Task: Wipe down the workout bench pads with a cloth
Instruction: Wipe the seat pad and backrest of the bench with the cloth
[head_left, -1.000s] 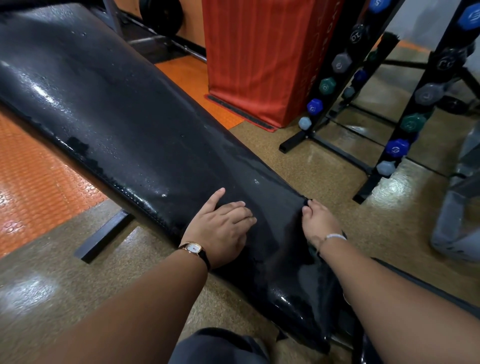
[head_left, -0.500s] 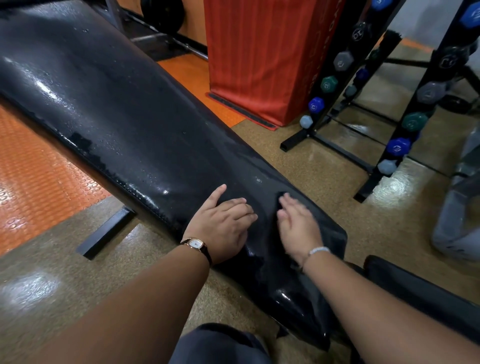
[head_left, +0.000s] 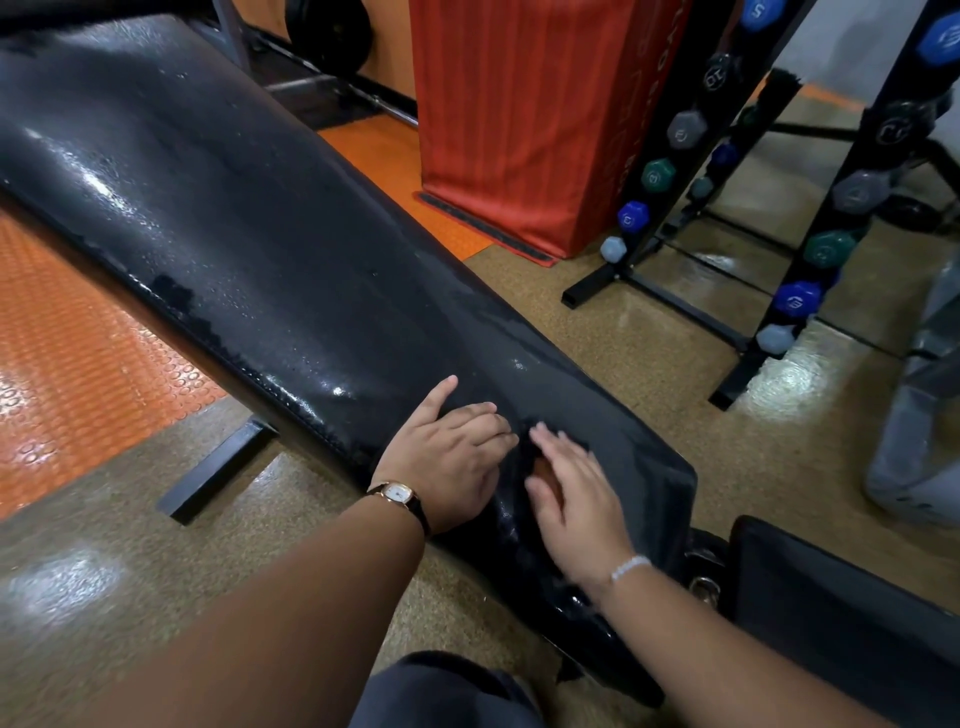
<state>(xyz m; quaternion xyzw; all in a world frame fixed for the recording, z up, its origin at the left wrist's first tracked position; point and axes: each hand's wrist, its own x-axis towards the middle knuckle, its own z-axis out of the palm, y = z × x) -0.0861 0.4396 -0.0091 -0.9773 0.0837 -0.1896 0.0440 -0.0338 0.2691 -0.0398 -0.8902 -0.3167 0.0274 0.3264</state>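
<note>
Bench pad (head_left: 270, 249), black and wet-shiny, stretched from far left to the near centre over tan floor (head_left: 649, 353). Left hand (head_left: 449, 457) flat on its near end, fingers loosely curled, gripping nothing; right hand (head_left: 576, 499) just beside, open and flat. No cloth visible. Dumbbell rack (head_left: 691, 140) far right.

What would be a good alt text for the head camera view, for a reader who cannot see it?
Two bare hands, the left hand and the right hand, lie side by side, palms down, on the near end of a wet, shiny black bench pad. To the right, a dumbbell rack stands on the gym floor.
</note>
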